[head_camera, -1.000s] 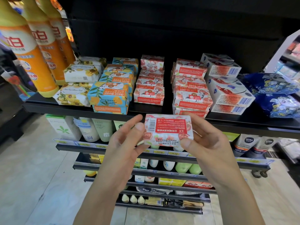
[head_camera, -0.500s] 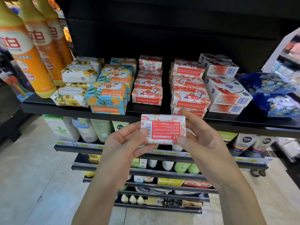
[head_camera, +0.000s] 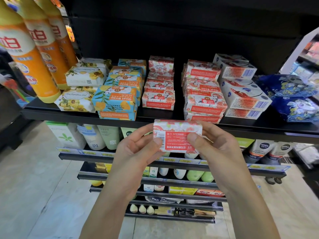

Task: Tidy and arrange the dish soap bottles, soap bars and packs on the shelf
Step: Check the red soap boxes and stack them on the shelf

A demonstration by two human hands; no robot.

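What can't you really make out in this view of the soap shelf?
- Soap bar, head view: its far face is turned away, and the left hand and right hand cover both ends.
- Dish soap bottles, head view: caps cut off by the top edge.
- Price tags on the shelf below: too small and blurred to read.
- Blue packs: partly cut off by the right edge.

Black shelf [head_camera: 51, 114], orange dish soap bottles [head_camera: 34, 66] at left, stacked soap bars [head_camera: 158, 99] in the middle, blue packs [head_camera: 293, 107] at right
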